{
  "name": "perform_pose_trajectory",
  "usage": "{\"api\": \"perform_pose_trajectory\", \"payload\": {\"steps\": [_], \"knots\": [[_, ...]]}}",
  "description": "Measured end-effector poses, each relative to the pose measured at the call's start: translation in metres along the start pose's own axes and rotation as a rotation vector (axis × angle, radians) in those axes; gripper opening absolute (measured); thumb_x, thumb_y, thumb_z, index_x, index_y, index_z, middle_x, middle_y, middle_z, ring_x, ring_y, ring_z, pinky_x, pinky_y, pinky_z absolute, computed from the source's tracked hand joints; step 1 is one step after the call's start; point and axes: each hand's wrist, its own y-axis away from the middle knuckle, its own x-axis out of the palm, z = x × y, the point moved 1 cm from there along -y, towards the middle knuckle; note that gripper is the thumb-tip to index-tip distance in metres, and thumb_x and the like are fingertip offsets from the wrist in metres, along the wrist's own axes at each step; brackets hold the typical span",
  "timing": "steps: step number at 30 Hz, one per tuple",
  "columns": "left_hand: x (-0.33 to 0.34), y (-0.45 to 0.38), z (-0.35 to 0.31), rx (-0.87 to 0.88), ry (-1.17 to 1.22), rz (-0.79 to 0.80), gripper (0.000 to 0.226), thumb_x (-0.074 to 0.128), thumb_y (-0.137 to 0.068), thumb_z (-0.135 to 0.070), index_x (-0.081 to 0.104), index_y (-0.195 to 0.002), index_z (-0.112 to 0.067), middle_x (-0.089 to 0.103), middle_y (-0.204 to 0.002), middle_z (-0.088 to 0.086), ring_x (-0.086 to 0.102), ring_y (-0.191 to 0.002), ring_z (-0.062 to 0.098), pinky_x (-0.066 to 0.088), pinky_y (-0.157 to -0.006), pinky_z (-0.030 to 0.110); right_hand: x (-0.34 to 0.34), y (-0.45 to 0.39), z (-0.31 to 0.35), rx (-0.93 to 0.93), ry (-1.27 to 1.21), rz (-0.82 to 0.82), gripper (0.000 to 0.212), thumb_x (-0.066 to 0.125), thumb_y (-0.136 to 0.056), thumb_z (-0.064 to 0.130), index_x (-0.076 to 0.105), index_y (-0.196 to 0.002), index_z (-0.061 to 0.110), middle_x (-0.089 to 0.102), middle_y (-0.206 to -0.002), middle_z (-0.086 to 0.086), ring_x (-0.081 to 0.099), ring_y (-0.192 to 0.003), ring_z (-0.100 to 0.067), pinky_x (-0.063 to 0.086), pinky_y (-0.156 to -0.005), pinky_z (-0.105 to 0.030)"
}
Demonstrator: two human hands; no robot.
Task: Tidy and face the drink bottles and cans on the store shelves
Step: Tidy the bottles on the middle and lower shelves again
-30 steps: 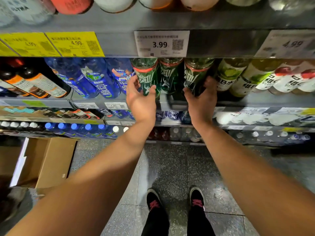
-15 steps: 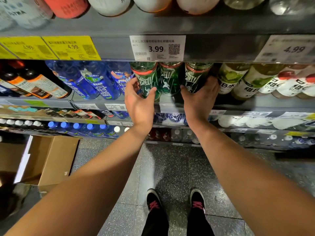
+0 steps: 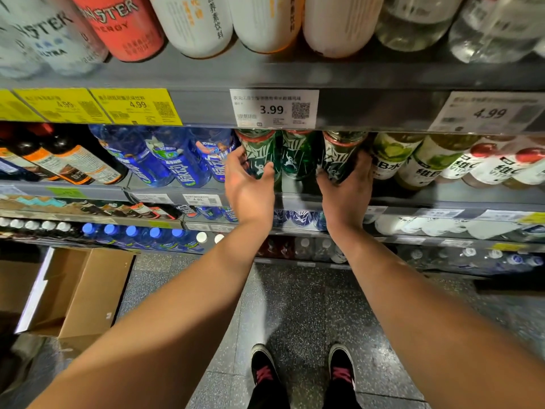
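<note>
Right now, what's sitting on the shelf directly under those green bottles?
Under the green bottles, the next shelf down shows blue-and-white patterned bottles lying in a row. The left hand and right hand cover much of that row, so its full extent is hidden.

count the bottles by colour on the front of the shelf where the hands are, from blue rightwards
Blue plastic bottles: 3
Dark green plastic bottles: 3, the outer two held by the left hand and right hand
Pale green-labelled bottles: 2
White bottles with red fruit labels: 2 clearly, more cut off
Total: 10
</note>
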Motion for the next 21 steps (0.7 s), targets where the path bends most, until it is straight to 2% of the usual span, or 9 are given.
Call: {"api": "perform_pose_trajectory", "payload": {"steps": [3,7,11,13,15,16,18,19,21], "knots": [[-0.003,0.000,0.001,0.018,0.005,0.009,0.053,0.082,-0.078,-0.014,0.058,-0.125,-0.018,0.060,-0.105,-0.009,0.060,-0.100,0.016,0.055,-0.090,0.045,-0.001,0.002,0.002,0.001,0.004,0.014,0.076,0.077,-0.083,0.023,0.038,-0.145,0.001,0.050,-0.142,-0.015,0.047,-0.130,-0.026,0.025,-0.102,-0.013],[-0.011,0.001,0.001,0.026,0.001,0.081,0.057,0.080,-0.076,-0.019,0.057,-0.128,-0.019,0.063,-0.113,0.000,0.062,-0.106,0.023,0.055,-0.092,0.047,-0.004,0.006,0.005,0.018,-0.009,0.042,0.078,0.075,-0.085,0.023,0.034,-0.148,0.002,0.047,-0.146,-0.015,0.044,-0.134,-0.027,0.025,-0.106,-0.015],[-0.028,0.010,-0.003,0.048,-0.058,0.069,0.059,0.080,-0.081,-0.014,0.055,-0.134,-0.009,0.059,-0.126,0.008,0.060,-0.114,0.024,0.046,-0.104,0.034,-0.013,0.019,0.017,0.099,-0.064,-0.019,0.078,0.072,-0.087,0.022,0.030,-0.151,0.004,0.037,-0.151,-0.015,0.035,-0.140,-0.026,0.017,-0.106,-0.009],[-0.039,0.014,-0.003,0.038,-0.058,0.064,0.059,0.079,-0.082,-0.015,0.054,-0.136,-0.012,0.058,-0.128,0.005,0.058,-0.118,0.022,0.044,-0.107,0.034,-0.017,0.029,0.024,0.105,-0.077,-0.026,0.069,0.070,-0.088,0.021,0.036,-0.147,0.007,0.038,-0.148,-0.013,0.036,-0.137,-0.024,0.020,-0.104,-0.007],[-0.051,0.018,-0.005,0.017,-0.039,0.071,0.058,0.078,-0.082,-0.017,0.054,-0.135,-0.018,0.058,-0.126,0.000,0.061,-0.115,0.018,0.047,-0.106,0.036,-0.021,0.039,0.032,0.110,-0.095,0.012,0.061,0.069,-0.089,0.020,0.041,-0.141,0.008,0.040,-0.144,-0.013,0.039,-0.135,-0.026,0.031,-0.109,-0.019],[-0.056,0.020,-0.005,0.001,-0.033,0.067,0.056,0.078,-0.082,-0.017,0.054,-0.133,-0.019,0.059,-0.125,-0.001,0.062,-0.113,0.016,0.048,-0.104,0.035,-0.022,0.044,0.036,0.109,-0.107,0.038,0.058,0.069,-0.089,0.019,0.043,-0.139,0.008,0.042,-0.142,-0.014,0.041,-0.133,-0.027,0.034,-0.109,-0.021],[-0.066,0.026,-0.009,-0.012,-0.046,0.039,0.054,0.078,-0.083,-0.018,0.054,-0.131,-0.018,0.059,-0.124,-0.002,0.061,-0.109,0.015,0.047,-0.101,0.032,-0.024,0.053,0.043,0.066,-0.114,0.074,0.052,0.070,-0.088,0.016,0.048,-0.134,0.004,0.047,-0.135,-0.016,0.047,-0.123,-0.024,0.033,-0.100,-0.007],[-0.071,0.028,-0.011,-0.009,-0.056,0.029,0.053,0.077,-0.084,-0.018,0.054,-0.131,-0.017,0.059,-0.124,-0.002,0.060,-0.108,0.015,0.046,-0.099,0.030,-0.024,0.056,0.046,0.037,-0.105,0.092,0.050,0.071,-0.087,0.015,0.050,-0.131,0.004,0.050,-0.131,-0.016,0.049,-0.118,-0.023,0.037,-0.096,-0.008],[-0.081,0.033,-0.013,-0.007,-0.071,0.035,0.052,0.076,-0.085,-0.019,0.053,-0.132,-0.016,0.055,-0.122,-0.005,0.056,-0.104,0.010,0.041,-0.093,0.020,-0.022,0.063,0.054,0.000,-0.092,0.144,0.048,0.072,-0.087,0.020,0.051,-0.128,0.008,0.051,-0.129,-0.014,0.052,-0.115,-0.024,0.046,-0.095,-0.030]]}}
